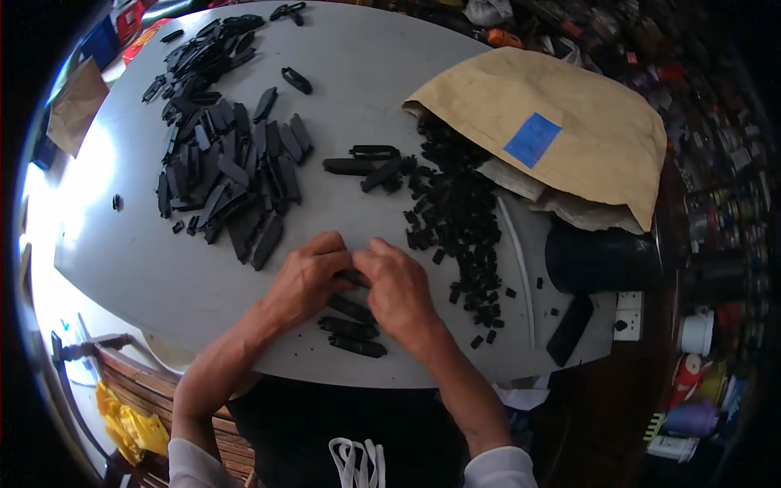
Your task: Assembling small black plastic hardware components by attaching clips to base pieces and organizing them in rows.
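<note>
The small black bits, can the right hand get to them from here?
Probably yes: the right hand is close to the small black bits, and nothing seems to stand between them.

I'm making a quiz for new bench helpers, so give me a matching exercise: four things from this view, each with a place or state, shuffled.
Things
1. Left hand and right hand
2. Tan sack
3. White strip
4. Heap of small black parts

Places and states
A. Narrow and curved, lying on the grey table
B. At the sack's mouth
C. Close together, at a dark part
D. Bears a blue patch

Pairs: 1-C, 2-D, 3-A, 4-B
</note>
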Available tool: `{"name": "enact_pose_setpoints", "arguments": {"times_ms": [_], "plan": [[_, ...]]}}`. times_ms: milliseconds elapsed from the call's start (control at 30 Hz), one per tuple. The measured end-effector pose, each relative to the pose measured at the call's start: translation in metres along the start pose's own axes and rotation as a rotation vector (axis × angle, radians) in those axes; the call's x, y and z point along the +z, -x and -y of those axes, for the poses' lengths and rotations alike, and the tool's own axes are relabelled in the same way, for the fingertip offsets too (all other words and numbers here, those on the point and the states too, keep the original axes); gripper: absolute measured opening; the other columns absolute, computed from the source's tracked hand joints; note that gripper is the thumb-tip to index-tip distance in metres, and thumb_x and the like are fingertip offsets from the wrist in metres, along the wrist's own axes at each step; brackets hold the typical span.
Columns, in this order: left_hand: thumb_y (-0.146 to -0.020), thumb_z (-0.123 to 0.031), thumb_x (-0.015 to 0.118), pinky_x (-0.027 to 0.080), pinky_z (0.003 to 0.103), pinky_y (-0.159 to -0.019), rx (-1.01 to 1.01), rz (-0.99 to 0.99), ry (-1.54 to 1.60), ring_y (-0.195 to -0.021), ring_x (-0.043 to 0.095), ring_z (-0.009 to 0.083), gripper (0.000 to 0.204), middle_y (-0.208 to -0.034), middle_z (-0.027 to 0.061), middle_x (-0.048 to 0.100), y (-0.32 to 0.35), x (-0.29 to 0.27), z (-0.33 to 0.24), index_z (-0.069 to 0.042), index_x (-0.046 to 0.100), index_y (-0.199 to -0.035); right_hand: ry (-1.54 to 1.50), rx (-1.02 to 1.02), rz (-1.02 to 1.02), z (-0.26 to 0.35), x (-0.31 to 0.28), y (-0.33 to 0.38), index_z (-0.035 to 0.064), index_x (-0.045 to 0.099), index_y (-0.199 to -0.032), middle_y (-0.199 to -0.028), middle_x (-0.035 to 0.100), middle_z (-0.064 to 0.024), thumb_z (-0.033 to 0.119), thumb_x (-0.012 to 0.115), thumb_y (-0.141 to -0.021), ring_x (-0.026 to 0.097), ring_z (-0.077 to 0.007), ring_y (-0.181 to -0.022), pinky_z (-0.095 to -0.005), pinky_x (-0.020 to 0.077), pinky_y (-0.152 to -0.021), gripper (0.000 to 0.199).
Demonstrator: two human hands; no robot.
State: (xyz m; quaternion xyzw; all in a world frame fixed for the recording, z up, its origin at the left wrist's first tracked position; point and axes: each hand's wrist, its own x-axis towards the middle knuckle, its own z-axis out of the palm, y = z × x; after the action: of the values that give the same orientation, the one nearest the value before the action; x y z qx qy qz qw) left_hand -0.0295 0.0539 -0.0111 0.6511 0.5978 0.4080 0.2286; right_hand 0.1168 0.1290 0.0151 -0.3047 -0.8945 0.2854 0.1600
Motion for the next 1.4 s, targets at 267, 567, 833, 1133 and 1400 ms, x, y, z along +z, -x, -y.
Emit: {"name": "enact_pose_setpoints", "arguments": {"times_ms": [267, 567, 833, 1133, 1400], "plan": [[-0.061, -0.001, 0.075, 0.047, 0.038, -0.069, -0.029, 0.069, -0.011, -0.081, 0.057, 0.031, 0.028, -0.084, 0.0107, 0.054, -0.002, -0.001, 0.005, -0.003, 0.064, -0.086, 0.034, 0.095, -0.246, -0.025, -0.015, 0.034, 0.0002, 0.056, -0.078, -0.078, 0.056, -0.0153, 0.004, 0.067, -0.078, 0.059, -0.0331, -0.074, -0.0397, 0.0469, -0.062, 0.011], [-0.062, 0.0, 0.076, 0.048, 0.038, -0.072, -0.059, 0.123, -0.01, -0.083, 0.058, 0.0306, 0.035, -0.091, 0.0112, 0.054, -0.004, -0.011, -0.003, -0.002, 0.064, -0.095, 0.49, 0.543, -0.14, -0.03, -0.032, 0.064, -0.001, 0.056, -0.09, -0.092, 0.061, -0.0187, 0.008, 0.066, -0.083, 0.061, -0.0351, -0.083, -0.0431, 0.0483, -0.074, 0.015], [-0.064, 0.002, 0.072, 0.048, 0.037, -0.075, -0.067, 0.078, 0.074, -0.087, 0.057, 0.0289, 0.029, -0.094, 0.0117, 0.055, 0.005, -0.013, 0.01, -0.001, 0.065, -0.092, 0.265, 0.193, -0.14, -0.017, -0.051, 0.059, -0.0067, 0.063, -0.096, -0.083, 0.066, -0.0194, -0.005, 0.059, -0.082, 0.066, -0.0275, -0.072, -0.0327, 0.0525, -0.064, 0.015], [-0.063, 0.003, 0.072, 0.046, 0.037, -0.07, -0.057, -0.018, 0.117, -0.083, 0.057, 0.0311, 0.023, -0.089, 0.0122, 0.053, 0.006, 0.0, 0.011, 0.001, 0.061, -0.084, -0.488, 0.391, -0.004, 0.006, -0.009, 0.003, 0.0007, 0.059, -0.08, -0.067, 0.06, -0.0013, -0.003, 0.062, -0.083, 0.056, -0.0061, -0.053, -0.0205, 0.0489, -0.048, 0.006], [-0.063, 0.004, 0.071, 0.047, 0.039, -0.07, -0.055, -0.074, 0.131, -0.084, 0.057, 0.0321, 0.023, -0.088, 0.0124, 0.054, 0.009, 0.004, 0.016, 0.002, 0.06, -0.082, -0.479, 0.477, 0.008, 0.012, 0.011, -0.007, -0.0015, 0.058, -0.078, -0.061, 0.057, -0.003, -0.003, 0.061, -0.081, 0.052, -0.0061, -0.054, -0.0251, 0.0415, -0.047, 0.005]]}}
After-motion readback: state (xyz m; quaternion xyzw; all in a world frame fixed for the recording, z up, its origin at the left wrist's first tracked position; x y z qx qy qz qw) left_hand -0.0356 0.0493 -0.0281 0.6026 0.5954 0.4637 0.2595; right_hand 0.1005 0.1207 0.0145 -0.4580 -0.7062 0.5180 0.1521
